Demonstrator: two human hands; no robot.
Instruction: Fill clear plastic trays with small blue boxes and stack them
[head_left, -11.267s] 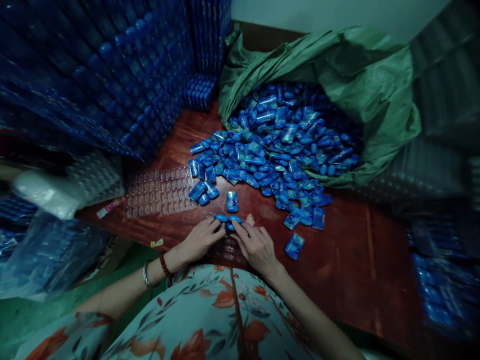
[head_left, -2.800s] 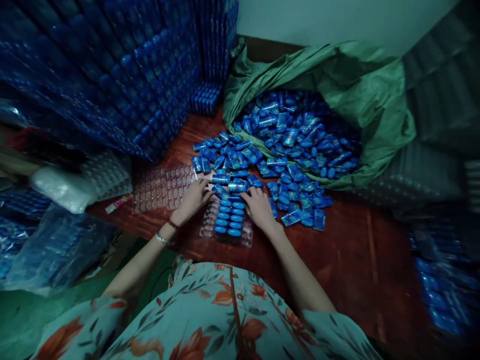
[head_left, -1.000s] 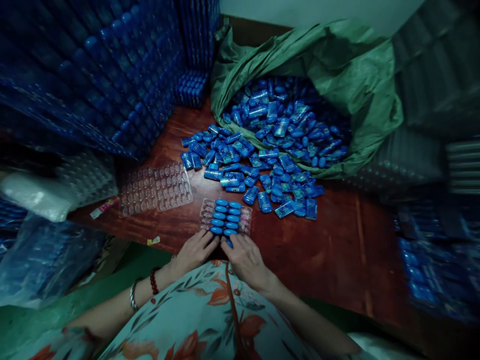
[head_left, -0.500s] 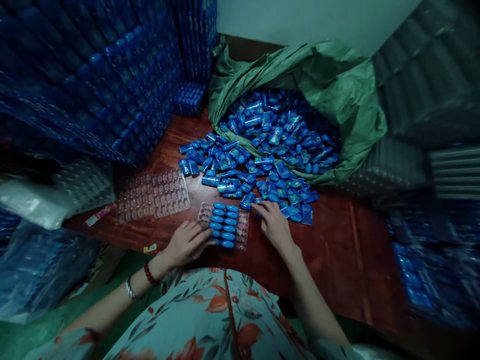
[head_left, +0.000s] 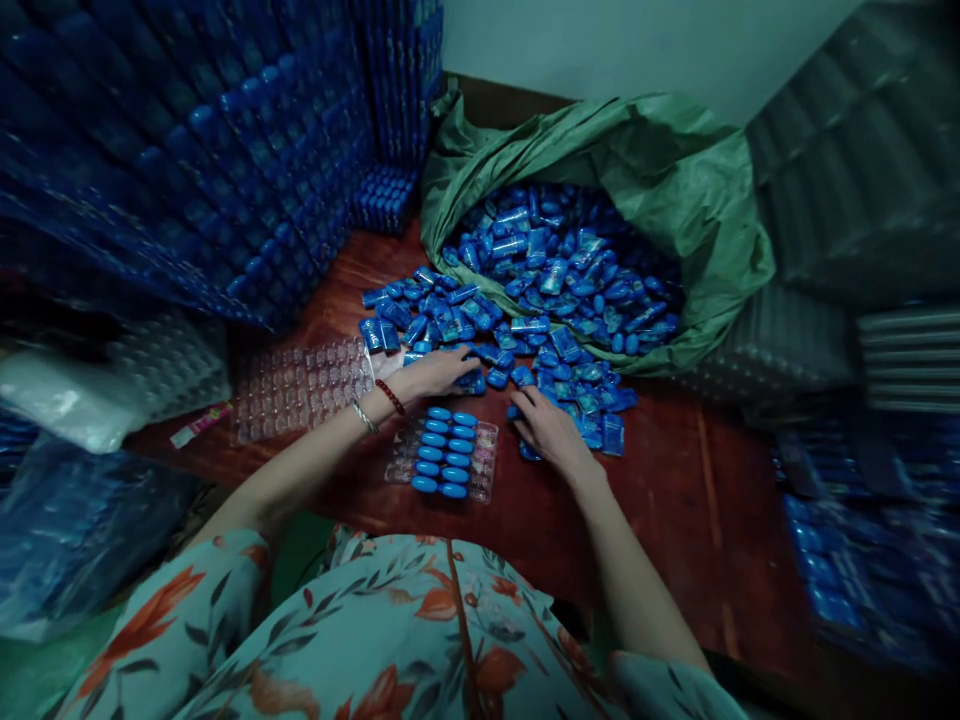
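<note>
since half a second ago the left hand (head_left: 433, 372) has left the near side of the small clear tray (head_left: 444, 462) and reached across its far edge into the loose blue packets (head_left: 480, 320) on the tabletop (head_left: 690, 500); the right hand (head_left: 551, 432) has slid a little nearer and now lies flat on the packets just right of the tray.

the left hand's fingers are curled over a few packets at the near fringe of the spill, though whether any is truly gripped cannot be told. the right hand is spread fairly wide, palm down, fingertips touching packets, with nothing clearly pinched.

the small clear tray sits close to the near edge of the tabletop, between the two forearms, with two columns of blue pieces filling its middle and bare pockets along its left and right sides. a larger empty clear tray (head_left: 300, 388) lies to its left, toward the left edge, touching the spill at its far right corner.

the packets fan out from the mouth of a green sack (head_left: 675, 190) slumped over the far right part of the tabletop, still holding a heap. tall stacks of filled blue trays (head_left: 210, 150) rise along the far left side. a bead bracelet and a metal bangle ring the left wrist.
</note>
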